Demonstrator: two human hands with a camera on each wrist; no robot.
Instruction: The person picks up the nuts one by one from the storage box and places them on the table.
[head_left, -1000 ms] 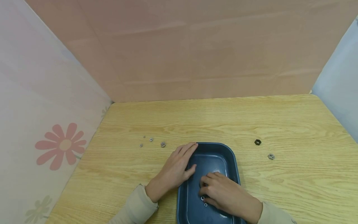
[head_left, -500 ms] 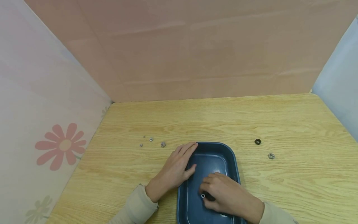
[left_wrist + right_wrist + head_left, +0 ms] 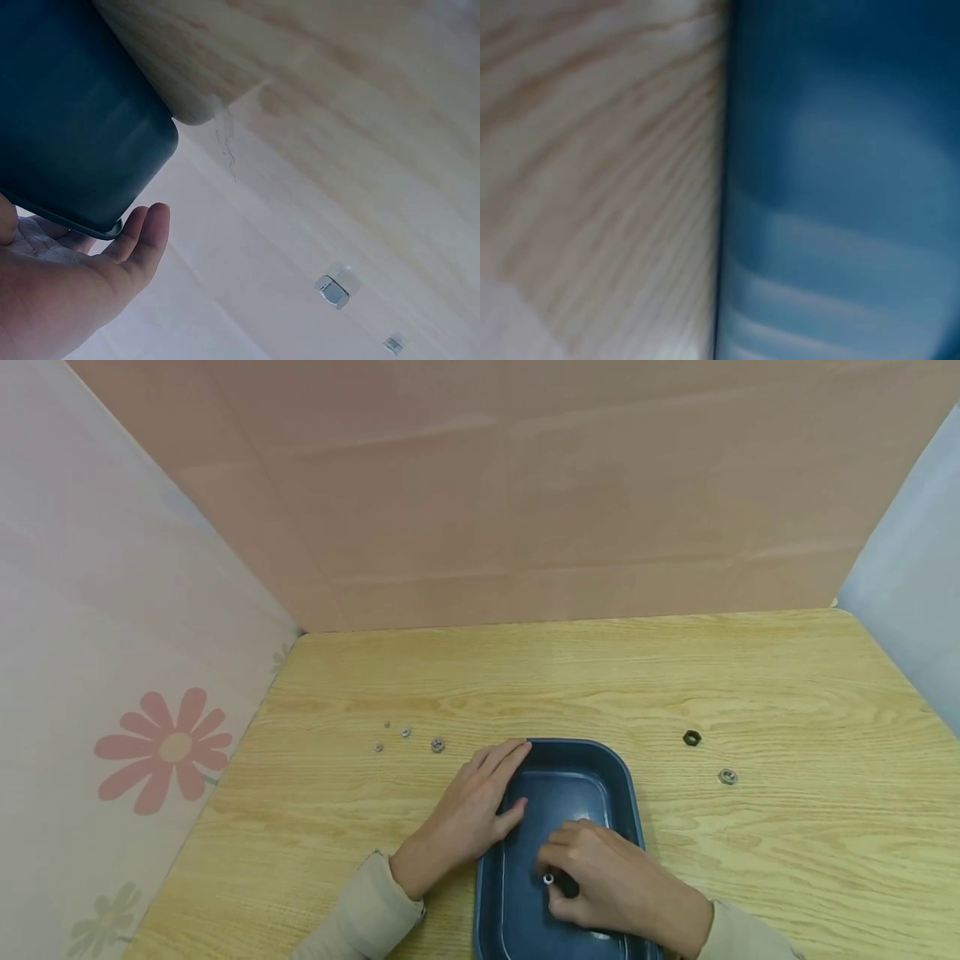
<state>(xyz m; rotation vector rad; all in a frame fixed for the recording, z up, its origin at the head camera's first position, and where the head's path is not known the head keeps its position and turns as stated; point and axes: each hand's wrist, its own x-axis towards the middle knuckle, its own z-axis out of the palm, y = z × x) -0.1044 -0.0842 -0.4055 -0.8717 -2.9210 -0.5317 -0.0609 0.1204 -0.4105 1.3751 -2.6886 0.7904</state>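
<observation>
My left hand (image 3: 472,806) rests on the left rim of a dark blue tray (image 3: 633,797), fingers stretched along the rim and thumb over the inside. In the left wrist view its fingers (image 3: 154,236) reach past the tray's lip. Over the tray floor, my right hand (image 3: 600,885) pinches a small silver nut (image 3: 548,878) between thumb and fingertips. The curled fingers and the back of that hand hide part of the floor. Only tray wall (image 3: 840,187) and table show in the right wrist view, with no hand.
Left of the tray, several silver nuts of different sizes lie on the wooden table (image 3: 555,677), the largest nut (image 3: 438,745) nearest the tray. A black nut (image 3: 692,738) and a silver nut (image 3: 727,776) lie to its right. Upright panels border the table's back and sides.
Two small nuts showed by my right fingertips a second ago; now one shows, pinched at the thumb and slightly higher in the view. My left hand and the tray have stayed put.
</observation>
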